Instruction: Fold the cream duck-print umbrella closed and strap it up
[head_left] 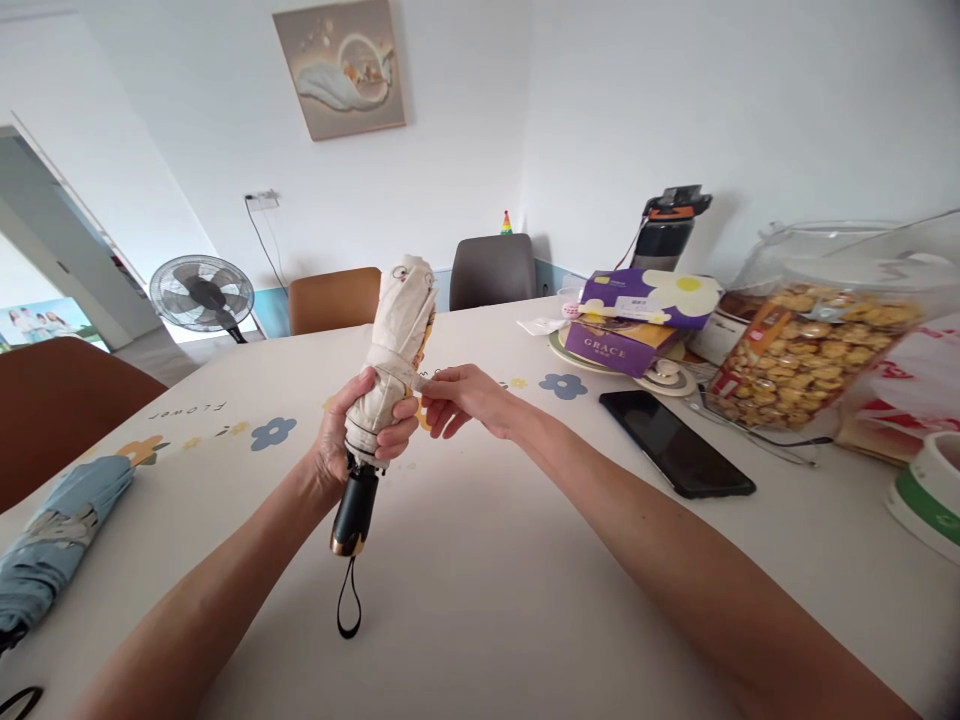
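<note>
A folded cream umbrella (401,320) is held tilted above the table, its black handle (355,510) pointing down and a wrist loop hanging from the end. My left hand (367,420) is wrapped round the lower part of the canopy, just above the handle. At the umbrella's right side, my right hand (465,395) pinches the end of its closing strap (409,376), which runs across the canopy. Thumb and index finger are together on the strap; the other fingers curl loosely below.
A blue folded umbrella (64,540) lies at the left. On the right are a black phone (675,445), purple boxes (630,315), glasses (772,440), a snack jar (810,350), a tape roll (930,495) and a dark bottle (664,235). Chairs (491,270) and a fan (202,292) stand beyond the table (480,590).
</note>
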